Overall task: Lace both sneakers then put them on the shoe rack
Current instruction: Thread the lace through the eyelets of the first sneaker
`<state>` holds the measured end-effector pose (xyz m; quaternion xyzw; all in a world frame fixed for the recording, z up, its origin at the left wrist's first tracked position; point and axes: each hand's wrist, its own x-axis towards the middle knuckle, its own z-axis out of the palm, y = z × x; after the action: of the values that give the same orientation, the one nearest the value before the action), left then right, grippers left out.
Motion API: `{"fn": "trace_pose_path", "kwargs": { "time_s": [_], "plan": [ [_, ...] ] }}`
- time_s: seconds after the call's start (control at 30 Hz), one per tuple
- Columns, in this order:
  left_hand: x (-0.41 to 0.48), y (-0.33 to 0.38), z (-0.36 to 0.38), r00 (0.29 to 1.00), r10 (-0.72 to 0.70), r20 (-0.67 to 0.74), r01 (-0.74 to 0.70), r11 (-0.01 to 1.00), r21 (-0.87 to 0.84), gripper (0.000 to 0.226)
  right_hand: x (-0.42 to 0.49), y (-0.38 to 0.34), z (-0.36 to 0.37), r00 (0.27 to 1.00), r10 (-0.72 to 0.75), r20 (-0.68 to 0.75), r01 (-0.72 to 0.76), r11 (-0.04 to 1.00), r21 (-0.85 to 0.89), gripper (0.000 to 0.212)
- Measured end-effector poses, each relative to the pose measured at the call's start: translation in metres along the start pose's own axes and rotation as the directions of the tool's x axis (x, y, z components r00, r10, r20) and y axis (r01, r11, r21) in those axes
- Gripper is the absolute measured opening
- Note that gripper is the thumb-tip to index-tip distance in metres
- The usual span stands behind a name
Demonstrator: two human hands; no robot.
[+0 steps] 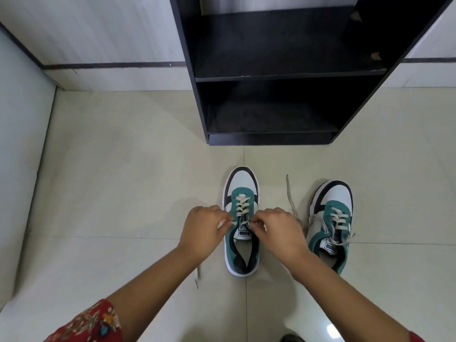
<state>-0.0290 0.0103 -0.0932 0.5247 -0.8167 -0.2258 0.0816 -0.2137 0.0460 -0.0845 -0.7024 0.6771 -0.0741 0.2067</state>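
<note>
1. Down on the pale tiled floor (123, 193), two teal, white and black sneakers stand side by side, toes pointing toward a black shoe rack (269, 77) whose shelves hold nothing.
2. On the left sneaker (241, 186), the white tongue label reads "PUMA", seen upside down from the wearer's side.
3. On the right sneaker (332, 206), a similar tongue tag shows the same brand word, tilted and harder to read.
4. Left hand (203, 230) is pinched shut on the lace at the left sneaker's upper eyelets, fingertips together.
5. Right hand (278, 230) is likewise pinched on the lace (243, 207) at the opposite eyelet row, fingers curled closed.
6. One loose lace end (290, 193) trails across the floor between the two sneakers; another end (197, 277) lies below the left forearm.
7. Lacing on the right sneaker is crossed over the lower eyelets, with its ends lying loose and untied over the tongue.
8. A red embroidered sleeve (93, 324) covers the left upper arm.
</note>
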Motion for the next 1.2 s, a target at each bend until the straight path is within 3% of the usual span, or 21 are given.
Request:
{"fn": "trace_pose_path", "kwargs": {
  "time_s": [0.17,0.43,0.6,0.7,0.73,0.8,0.87,0.9,0.93,1.03,1.2],
  "plan": [
    [-0.002,-0.019,0.0,0.993,0.11,-0.049,-0.088,0.941,0.328,0.007,0.003,0.018,-0.009,0.994,0.113,0.01,-0.113,0.994,0.002,0.017],
    [-0.011,-0.045,0.003,0.991,0.131,-0.027,-0.11,0.912,0.396,0.007,-0.005,0.032,-0.008,0.984,0.176,0.023,-0.175,0.984,-0.044,0.018],
    [-0.012,-0.04,0.01,0.996,0.042,-0.074,-0.018,0.954,0.298,0.008,-0.011,0.028,0.005,0.994,0.113,0.004,-0.112,0.985,-0.131,0.015],
    [-0.024,-0.022,0.012,0.972,-0.204,-0.117,0.206,0.979,0.001,0.019,-0.019,0.019,0.004,0.984,0.101,-0.146,-0.111,0.992,-0.058,0.013],
    [-0.026,-0.013,0.011,0.933,-0.355,-0.066,0.339,0.924,-0.176,0.021,-0.022,0.016,0.002,0.977,0.137,-0.165,-0.141,0.99,-0.013,0.016],
    [-0.023,0.002,0.009,0.801,-0.548,0.24,0.59,0.659,-0.466,0.037,-0.028,0.008,0.001,0.962,0.274,-0.016,-0.272,0.959,0.081,0.039],
    [-0.014,0.014,0.006,0.633,-0.551,0.543,0.761,0.32,-0.564,0.047,-0.025,0.003,0.004,0.914,0.366,0.175,-0.402,0.879,0.259,0.046],
    [-0.01,0.019,0.005,0.59,-0.547,0.593,0.788,0.229,-0.572,0.047,-0.021,0.001,0.007,0.893,0.39,0.222,-0.449,0.793,0.411,0.042],
    [-0.005,0.021,0.005,0.589,-0.552,0.591,0.784,0.212,-0.584,0.046,-0.016,-0.002,0.009,0.881,0.405,0.245,-0.469,0.683,0.56,0.033],
    [0.005,0.024,0.013,0.723,-0.546,0.423,0.664,0.381,-0.643,0.03,-0.001,-0.01,0.011,0.866,0.415,0.28,-0.444,0.376,0.813,0.007],
    [0.012,0.037,0.004,0.876,-0.432,0.216,0.395,0.382,-0.836,0.01,0.003,-0.019,0.006,0.917,0.297,0.266,-0.348,0.27,0.898,0.011]
  ]
}}
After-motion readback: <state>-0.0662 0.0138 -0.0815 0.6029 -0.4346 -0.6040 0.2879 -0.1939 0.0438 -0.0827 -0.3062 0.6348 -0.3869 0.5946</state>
